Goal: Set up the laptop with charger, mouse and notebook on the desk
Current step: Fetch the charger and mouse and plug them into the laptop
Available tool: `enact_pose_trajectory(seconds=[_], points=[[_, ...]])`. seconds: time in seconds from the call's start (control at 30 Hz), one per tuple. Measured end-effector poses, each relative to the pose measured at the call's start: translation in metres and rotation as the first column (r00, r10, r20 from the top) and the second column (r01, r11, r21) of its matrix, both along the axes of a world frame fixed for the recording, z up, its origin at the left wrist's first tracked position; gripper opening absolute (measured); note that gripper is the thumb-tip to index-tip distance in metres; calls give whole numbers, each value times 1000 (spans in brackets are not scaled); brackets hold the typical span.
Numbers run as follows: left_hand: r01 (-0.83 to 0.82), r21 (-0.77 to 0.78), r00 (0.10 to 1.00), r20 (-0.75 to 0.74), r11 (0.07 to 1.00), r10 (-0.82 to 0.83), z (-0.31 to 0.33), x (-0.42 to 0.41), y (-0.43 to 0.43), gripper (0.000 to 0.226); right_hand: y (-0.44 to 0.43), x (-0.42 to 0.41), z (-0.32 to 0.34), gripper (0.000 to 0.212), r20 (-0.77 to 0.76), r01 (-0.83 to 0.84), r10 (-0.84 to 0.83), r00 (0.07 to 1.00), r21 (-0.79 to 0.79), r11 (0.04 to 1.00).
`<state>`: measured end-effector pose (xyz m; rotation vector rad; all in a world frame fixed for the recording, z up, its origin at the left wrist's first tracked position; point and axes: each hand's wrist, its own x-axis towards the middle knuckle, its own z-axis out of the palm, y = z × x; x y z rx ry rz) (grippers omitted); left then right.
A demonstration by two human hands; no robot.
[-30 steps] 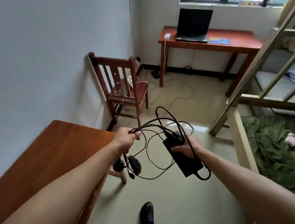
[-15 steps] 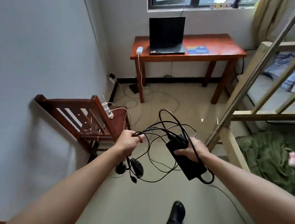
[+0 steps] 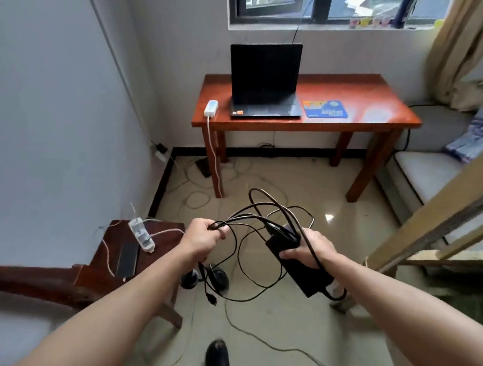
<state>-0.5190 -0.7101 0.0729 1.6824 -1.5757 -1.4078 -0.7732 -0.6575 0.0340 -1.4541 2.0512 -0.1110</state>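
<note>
While my left hand (image 3: 201, 239) clamps the tangled cords (image 3: 231, 223), mouse (image 3: 217, 279) dangling below, and my right hand (image 3: 310, 250) grips the charger brick (image 3: 295, 259), well apart from the desk (image 3: 385, 107) where the laptop (image 3: 264, 80) sits, a loose loop may snag the chair (image 3: 25, 277).

One laptop (image 3: 264, 75), one charger (image 3: 300, 269), one mouse (image 3: 218, 279), one desk (image 3: 370, 106)

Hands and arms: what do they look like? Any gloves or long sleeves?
No gloves: the left hand and right hand are bare. The left forearm and right forearm are bare too, with no sleeve, watch or bracelet in view.
</note>
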Motion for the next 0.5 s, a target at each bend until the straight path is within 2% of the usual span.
enact_pose_trajectory(seconds=[0.2, 0.3, 0.5], points=[[86, 7, 996, 15, 996, -86, -10, -27, -159, 24, -143, -26, -17, 67, 3, 70, -70, 998, -29, 997], [133, -23, 990, 42, 991, -132, -2, -41, -205, 21, -176, -37, -9, 70, 25, 94, -93, 995, -39, 995], [262, -34, 965, 39, 964, -261, 19, -115, -338, 22, -274, -97, 3, 71, 62, 262, -258, 964, -66, 963]])
